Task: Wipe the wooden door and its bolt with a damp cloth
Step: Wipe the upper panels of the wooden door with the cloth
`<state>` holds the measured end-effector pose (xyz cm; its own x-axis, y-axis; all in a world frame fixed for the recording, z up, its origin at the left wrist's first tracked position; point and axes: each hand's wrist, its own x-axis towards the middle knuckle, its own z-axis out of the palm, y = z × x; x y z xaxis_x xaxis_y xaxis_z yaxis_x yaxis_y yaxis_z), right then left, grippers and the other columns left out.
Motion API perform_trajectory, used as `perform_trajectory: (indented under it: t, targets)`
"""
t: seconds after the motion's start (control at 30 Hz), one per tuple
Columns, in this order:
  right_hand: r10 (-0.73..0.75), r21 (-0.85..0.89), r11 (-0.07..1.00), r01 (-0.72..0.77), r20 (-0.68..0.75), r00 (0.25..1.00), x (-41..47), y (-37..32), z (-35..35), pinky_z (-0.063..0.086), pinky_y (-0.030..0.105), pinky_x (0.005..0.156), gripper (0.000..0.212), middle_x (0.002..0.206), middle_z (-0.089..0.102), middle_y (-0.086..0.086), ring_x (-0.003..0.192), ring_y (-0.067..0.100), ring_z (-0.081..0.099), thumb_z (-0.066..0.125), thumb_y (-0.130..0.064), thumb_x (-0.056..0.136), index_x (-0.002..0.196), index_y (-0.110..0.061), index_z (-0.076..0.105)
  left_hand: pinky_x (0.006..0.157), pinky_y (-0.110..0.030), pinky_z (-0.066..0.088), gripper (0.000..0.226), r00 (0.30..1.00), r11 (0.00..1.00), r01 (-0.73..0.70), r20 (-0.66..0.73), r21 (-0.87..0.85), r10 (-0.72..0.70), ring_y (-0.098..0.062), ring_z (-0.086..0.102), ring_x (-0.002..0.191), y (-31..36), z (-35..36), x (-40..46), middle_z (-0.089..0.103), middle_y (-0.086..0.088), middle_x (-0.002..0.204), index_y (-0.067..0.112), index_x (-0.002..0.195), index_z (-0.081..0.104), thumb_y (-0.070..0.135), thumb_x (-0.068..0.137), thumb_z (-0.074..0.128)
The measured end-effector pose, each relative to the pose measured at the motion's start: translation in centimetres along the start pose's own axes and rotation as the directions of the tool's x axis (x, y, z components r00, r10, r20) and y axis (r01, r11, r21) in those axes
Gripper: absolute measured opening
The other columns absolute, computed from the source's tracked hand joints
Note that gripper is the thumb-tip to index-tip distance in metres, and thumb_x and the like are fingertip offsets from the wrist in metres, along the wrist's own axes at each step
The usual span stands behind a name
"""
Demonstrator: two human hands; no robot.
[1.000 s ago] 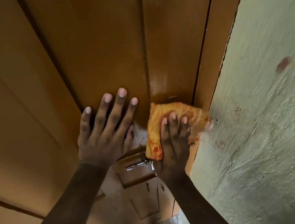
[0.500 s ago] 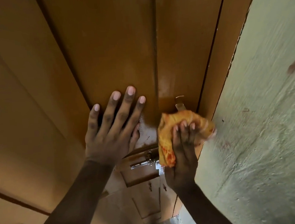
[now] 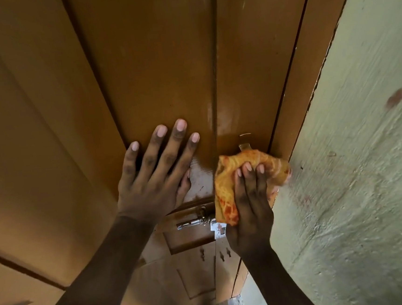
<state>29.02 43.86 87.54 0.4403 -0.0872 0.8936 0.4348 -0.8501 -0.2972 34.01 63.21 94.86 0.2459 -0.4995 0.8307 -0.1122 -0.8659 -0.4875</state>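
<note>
Door (image 3: 153, 66): brown wood with upright panels and grooves, filling most of the view, which looks steeply along its face.
Wet patch (image 3: 226, 123): a glossy sheen on the panel above the cloth, with another shine on the wood between the two hands.
Left hand (image 3: 153, 178): pressed flat on the door, fingers straight and spread, grasping nothing; the thumb is tucked along the side nearest the cloth.
Right hand (image 3: 250, 196): clenched round the cloth, fingers curled over its top, holding it against the door's right edge beside the frame.
Cloth (image 3: 231, 174): orange and yellow with red markings, bunched up; its upper fold lies under the fingers, a longer flap hangs toward the bolt, and its right end reaches the frame and touches the wall's edge.
Bolt (image 3: 196, 222): a silver sliding latch on the door below the left hand, just beside the cloth's lower flap; whether the flap touches it cannot be told.
Hook (image 3: 244, 143): a small brass-coloured metal piece on the door, just above the cloth.
Frame (image 3: 312, 52): a brown strip to the right of the door, meeting the wall.
Wall (image 3: 366, 162): pale green, rough plaster on the right, with a reddish spot (image 3: 395, 97) high up and fainter reddish marks lower down.
</note>
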Motion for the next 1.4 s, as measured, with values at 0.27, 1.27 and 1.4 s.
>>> perform_trajectory:
  t: [0.27, 1.27, 1.4]
  targets:
    - [0.023, -0.06, 0.998, -0.016, 0.116, 0.993, 1.3, -1.4, -0.8, 0.021, 0.048, 0.125, 0.064, 0.167, 0.022, 0.001, 0.158, 0.024, 0.011, 0.023, -0.05, 0.105, 0.153, -0.008, 0.032, 0.119, -0.05, 0.019, 0.069, 1.0, 1.0, 0.014, -0.013, 0.001, -0.014, -0.03, 0.025, 0.153, 0.0, 0.1, 0.0, 0.031, -0.009, 0.167, 0.021, 0.162, 0.035, 0.049, 0.1, 0.049]
    - [0.135, -0.014, 0.991, -0.134, 0.195, 0.972, -2.5, 0.7, -0.6, 0.056, 0.063, 0.093, 0.056, 0.168, 0.013, 0.018, 0.157, 0.035, 0.009, 0.058, -0.026, 0.1, 0.151, -0.017, 0.036, 0.113, -0.051, 0.032, 0.069, 0.999, 0.999, 0.025, -0.036, -0.032, -0.026, -0.029, 0.035, 0.149, 0.2, 0.0, 0.3, 0.036, -0.007, 0.163, 0.022, 0.161, 0.037, 0.047, 0.098, 0.052]
    - [0.146, 0.06, 0.987, -0.147, 0.026, 0.989, 0.3, -0.7, -1.2, 0.061, 0.057, 0.08, 0.056, 0.154, 0.031, 0.035, 0.144, 0.052, 0.035, 0.065, -0.015, 0.095, 0.145, -0.008, 0.041, 0.113, -0.051, 0.032, 0.068, 0.999, 0.999, 0.029, -0.039, -0.027, -0.03, -0.029, 0.034, 0.149, 0.4, 0.0, 0.0, 0.035, -0.007, 0.163, 0.022, 0.161, 0.037, 0.047, 0.099, 0.051]
